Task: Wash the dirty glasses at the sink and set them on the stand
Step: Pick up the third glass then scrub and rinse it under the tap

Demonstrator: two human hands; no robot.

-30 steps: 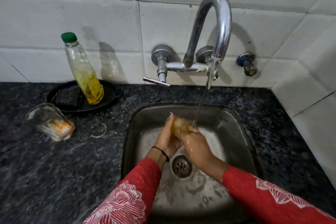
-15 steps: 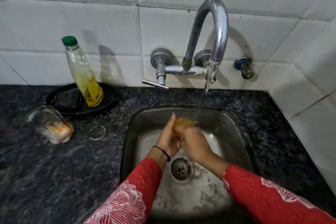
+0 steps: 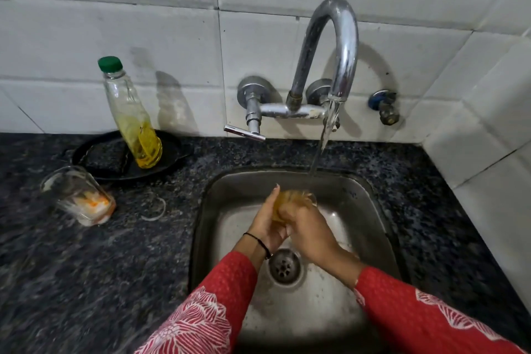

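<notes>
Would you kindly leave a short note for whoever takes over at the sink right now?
Hands: the left grip and the right grip both hold one glass over the sink, under the running tap.
Things: the second glass, orange residue inside, sits untouched on the counter, left of the sink.
Done: no glass finished yet; the stand is out of view.
Left: finish this glass, wash the other, set both on the stand.
</notes>
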